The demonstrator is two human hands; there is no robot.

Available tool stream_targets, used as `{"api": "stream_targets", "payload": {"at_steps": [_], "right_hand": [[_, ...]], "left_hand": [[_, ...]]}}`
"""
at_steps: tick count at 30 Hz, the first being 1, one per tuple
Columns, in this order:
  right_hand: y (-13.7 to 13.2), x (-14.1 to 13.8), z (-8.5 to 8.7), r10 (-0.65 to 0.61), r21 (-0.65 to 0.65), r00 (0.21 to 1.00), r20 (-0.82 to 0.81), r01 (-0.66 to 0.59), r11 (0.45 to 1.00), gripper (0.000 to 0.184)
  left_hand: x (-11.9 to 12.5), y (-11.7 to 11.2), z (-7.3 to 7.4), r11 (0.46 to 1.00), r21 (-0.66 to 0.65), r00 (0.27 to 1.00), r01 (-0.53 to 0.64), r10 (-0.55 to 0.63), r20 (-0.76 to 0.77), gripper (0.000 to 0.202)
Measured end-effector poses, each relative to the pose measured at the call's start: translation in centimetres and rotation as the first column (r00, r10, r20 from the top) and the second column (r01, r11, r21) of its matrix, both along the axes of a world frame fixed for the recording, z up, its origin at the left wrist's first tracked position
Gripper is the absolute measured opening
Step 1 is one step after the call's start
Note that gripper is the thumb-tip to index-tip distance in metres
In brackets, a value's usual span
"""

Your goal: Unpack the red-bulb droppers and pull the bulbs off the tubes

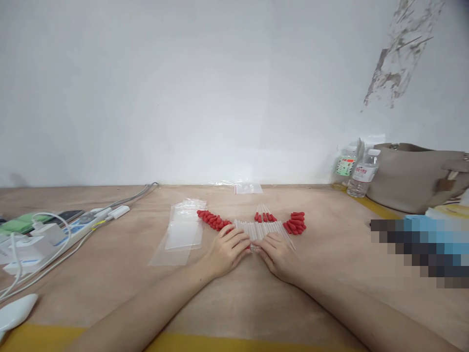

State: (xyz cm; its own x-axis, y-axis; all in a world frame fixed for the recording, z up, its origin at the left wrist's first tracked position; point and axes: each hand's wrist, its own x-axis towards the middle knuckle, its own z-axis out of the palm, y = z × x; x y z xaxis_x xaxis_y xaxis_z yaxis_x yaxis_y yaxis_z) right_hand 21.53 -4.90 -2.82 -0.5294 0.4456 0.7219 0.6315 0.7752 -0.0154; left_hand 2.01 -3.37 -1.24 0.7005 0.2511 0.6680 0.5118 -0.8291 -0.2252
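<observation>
Just below a row of clear thin tubes (262, 229), my two hands meet at the fingertips. My left hand (227, 250) is closed, pinching a red dropper bulb (248, 248) that is mostly hidden by the fingers. Closed opposite it, my right hand (277, 254) has its fingertips on a clear tube (253, 247), of which only a short bit shows. A pile of red bulbs (212, 220) lies to the left of the tubes. Behind the row are several droppers (264, 216) with red bulbs on clear stems. More red-bulbed pieces (295, 223) are heaped to the right.
Clear zip bags (181, 230) lie at left, another bag (249, 188) by the wall. Far left are a power strip (78, 227), chargers and cables. Two plastic bottles (363, 173) and a grey-brown handbag (414, 171) stand at right, near a blurred blue item (432, 234).
</observation>
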Motion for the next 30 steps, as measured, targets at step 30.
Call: {"api": "stream_targets", "payload": {"at_steps": [30], "right_hand": [[0.9, 2.9, 0.6, -0.245, -0.035, 0.964, -0.105, 0.243, 0.969, 0.029]], "left_hand": [[-4.5, 0.6, 3.0, 0.89, -0.386, 0.938, -0.244, 0.318, 0.139, 0.026]]}}
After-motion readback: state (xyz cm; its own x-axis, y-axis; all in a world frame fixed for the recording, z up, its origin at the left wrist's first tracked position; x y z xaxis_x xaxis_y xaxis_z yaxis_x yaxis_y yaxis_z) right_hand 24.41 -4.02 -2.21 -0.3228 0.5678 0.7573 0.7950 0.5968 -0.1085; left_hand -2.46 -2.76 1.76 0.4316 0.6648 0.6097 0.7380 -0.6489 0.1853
